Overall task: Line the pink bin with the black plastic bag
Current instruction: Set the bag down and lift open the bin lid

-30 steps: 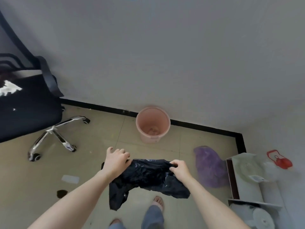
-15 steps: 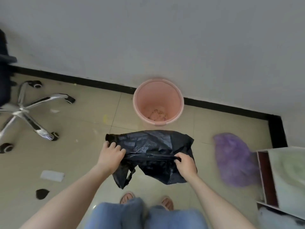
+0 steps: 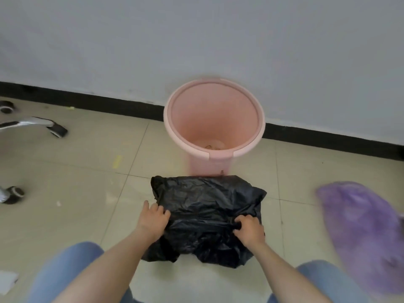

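Note:
The pink bin [image 3: 215,119] stands upright on the tiled floor against the wall, its round mouth open and a few scraps at its bottom. The black plastic bag [image 3: 205,206] hangs crumpled just in front of and below the bin's rim, held between both hands. My left hand [image 3: 154,218] grips the bag's left edge and my right hand [image 3: 249,230] pinches its right edge. The lower part of the bag droops between my knees.
A purple bag [image 3: 360,235] lies on the floor at the right. Chrome chair legs with castors [image 3: 32,125] reach in from the left. A white scrap [image 3: 7,281] lies at the lower left. The black skirting [image 3: 98,102] runs along the wall.
The view has come closer and lower to the bin, with my knees bent. Both hands keep hold of the bag, which is now nearer the bin's front.

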